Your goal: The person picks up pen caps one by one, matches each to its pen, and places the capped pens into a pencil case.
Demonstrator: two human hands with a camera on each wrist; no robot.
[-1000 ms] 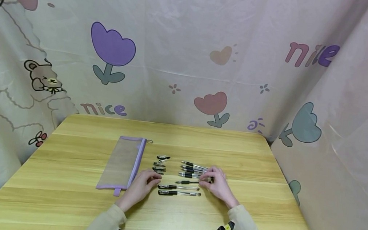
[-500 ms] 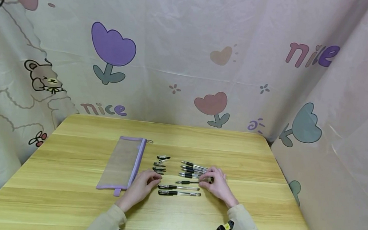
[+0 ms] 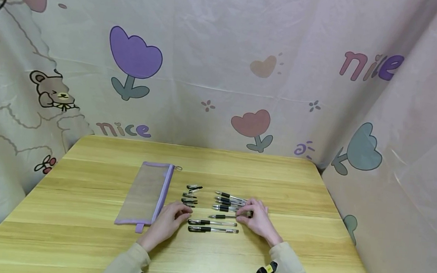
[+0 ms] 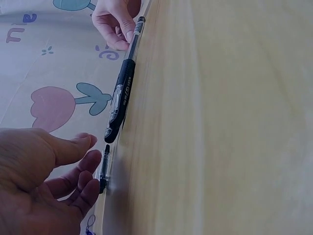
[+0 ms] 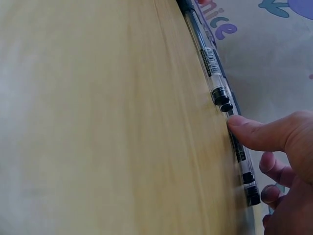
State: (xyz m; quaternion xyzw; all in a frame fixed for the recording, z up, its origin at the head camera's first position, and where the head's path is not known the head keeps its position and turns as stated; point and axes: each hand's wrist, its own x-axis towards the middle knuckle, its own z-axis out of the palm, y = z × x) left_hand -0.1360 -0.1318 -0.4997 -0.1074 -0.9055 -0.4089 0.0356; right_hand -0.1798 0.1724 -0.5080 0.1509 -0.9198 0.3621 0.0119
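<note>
My left hand (image 3: 171, 219) rests on the table between the pouch and the pens, its fingers loosely bent and holding nothing. Just beyond its fingertips lie several black-clipped pen caps (image 3: 189, 200). My right hand (image 3: 257, 218) lies over the rear ends of several uncapped pens (image 3: 224, 208), tips pointing left. In the right wrist view, its thumb (image 5: 249, 129) touches a clear pen barrel, while the other fingers hang loosely bent beside the pen ends. Nearest the person, a capped gel pen (image 3: 212, 230) lies parallel to another capped pen (image 3: 211, 223).
A mesh zip pouch (image 3: 144, 193) with purple edging lies flat at the left, its zip pull toward the back. The wooden table (image 3: 277, 176) meets a printed cloth backdrop (image 3: 209, 66) at its rear and sides. Black wrist cameras (image 3: 266, 272) sit at both sleeves.
</note>
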